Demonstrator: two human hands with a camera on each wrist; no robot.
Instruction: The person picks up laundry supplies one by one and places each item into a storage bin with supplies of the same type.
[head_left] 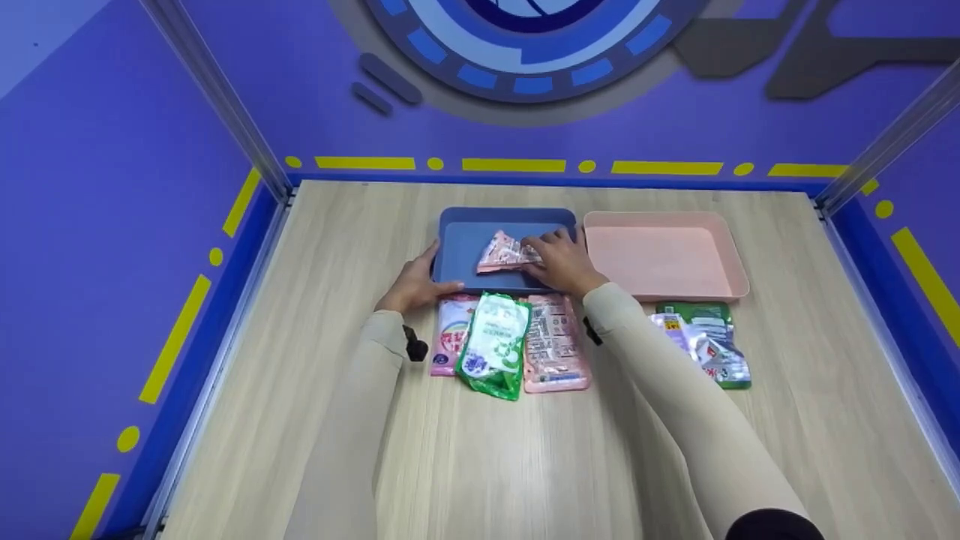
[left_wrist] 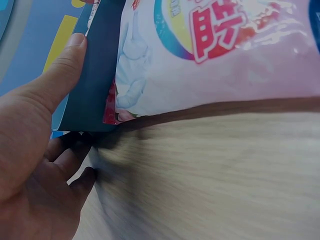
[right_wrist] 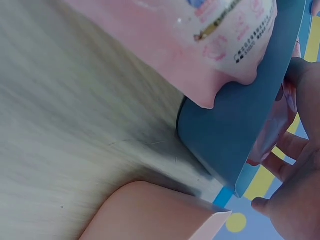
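A blue tray [head_left: 459,259] stands toward the back of the table. At its front left corner my left hand [head_left: 411,287] holds it, thumb along the front rim; in the left wrist view, fingers [left_wrist: 70,160] bend around the corner's outside. Inside the tray lies a crumpled pink pouch [head_left: 501,253], its right end gripped by my right hand [head_left: 562,264]. In the right wrist view, the tray wall [right_wrist: 225,130] partly hides that pouch [right_wrist: 275,127]. In front of the tray are a pink-and-white bag [head_left: 448,341], a green-and-white pouch [head_left: 495,337] and another pink pouch [head_left: 556,345].
A pink tray [head_left: 660,255] stands just right of the blue one. In front of it, a dark green pouch [head_left: 712,322] lies partly under a purple-and-white packet [head_left: 673,330]. Purple panels [head_left: 187,225] border the wooden table [head_left: 480,465] at the back and sides.
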